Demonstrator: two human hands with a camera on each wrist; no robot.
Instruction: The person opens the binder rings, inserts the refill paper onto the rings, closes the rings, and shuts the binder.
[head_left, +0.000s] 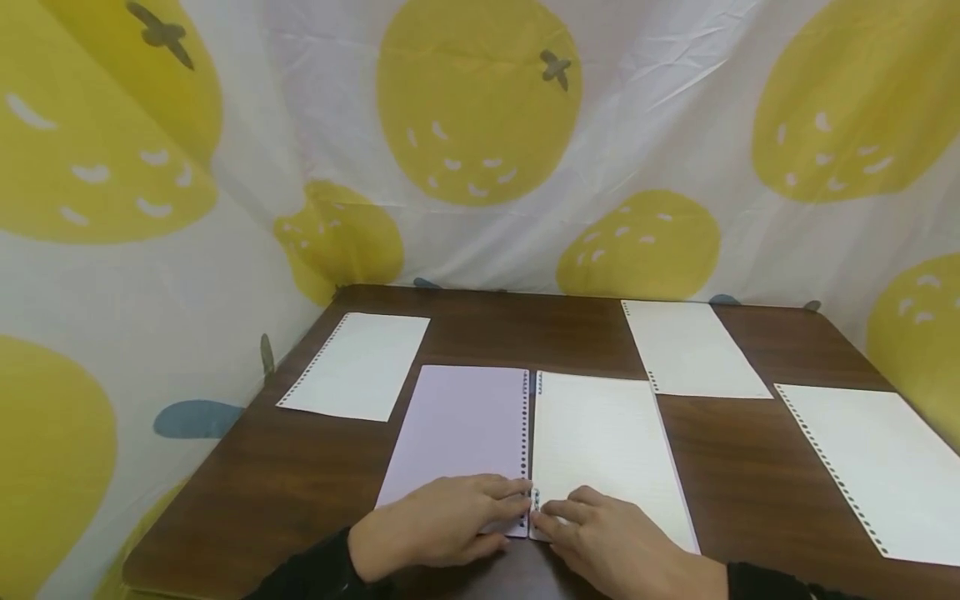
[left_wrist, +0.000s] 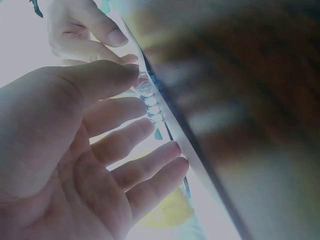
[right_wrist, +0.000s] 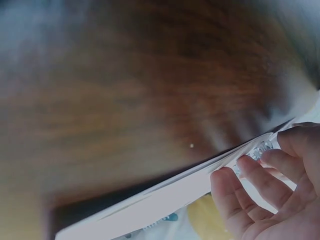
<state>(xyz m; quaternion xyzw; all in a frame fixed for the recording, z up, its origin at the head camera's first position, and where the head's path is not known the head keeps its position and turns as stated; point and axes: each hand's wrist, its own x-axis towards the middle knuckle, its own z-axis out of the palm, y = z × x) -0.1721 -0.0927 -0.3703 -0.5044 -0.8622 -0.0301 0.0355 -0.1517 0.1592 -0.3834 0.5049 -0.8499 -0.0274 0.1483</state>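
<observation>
A loose-leaf notebook lies spread on the table, its lavender cover point(head_left: 467, 433) to the left and a stack of lined white pages point(head_left: 603, 450) to the right. My left hand point(head_left: 450, 518) rests over the cover's lower right corner, fingertips at the spine. Opposite it, my right hand point(head_left: 618, 540) lies on the pages' lower left corner, fingers slightly bent toward the spine. Clear binding rings point(left_wrist: 152, 105) show beside the left fingertips in the left wrist view. In the right wrist view, the right fingertips touch the page edge near the rings point(right_wrist: 262, 149).
One punched white sheet point(head_left: 360, 367) lies at the back left of the brown table point(head_left: 300, 492). Two more lie on the right, a far sheet point(head_left: 693, 350) and a near sheet point(head_left: 888, 471). A fruit-print curtain point(head_left: 487, 242) hangs behind and to the sides.
</observation>
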